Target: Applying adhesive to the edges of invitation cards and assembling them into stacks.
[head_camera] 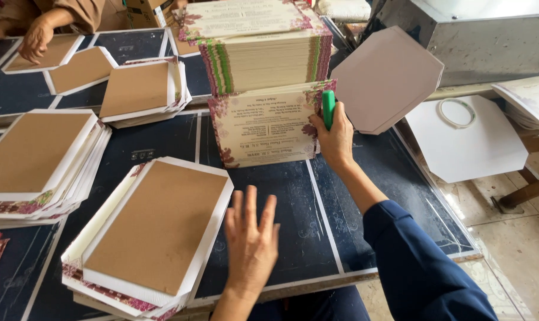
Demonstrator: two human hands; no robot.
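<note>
Head view, right hand (336,139) gripping green tool (328,108), card stack (263,59) behind

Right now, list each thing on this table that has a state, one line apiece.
Right hand: shut on a green tool.
Left hand: open, fingers spread, beside the front pile.
Printed sheet: standing tilted against the tall stack.
Tall stack: upright, edges squared.
Front pile of boards: brown side up, fanned unevenly.
Left pile: brown side up, fanned.
Octagonal card: leaning up at the table's edge.

printed sheet (263,128) leans before tall stack (263,59); board pile (153,232) sits left, perhaps 3 more behind.
</note>
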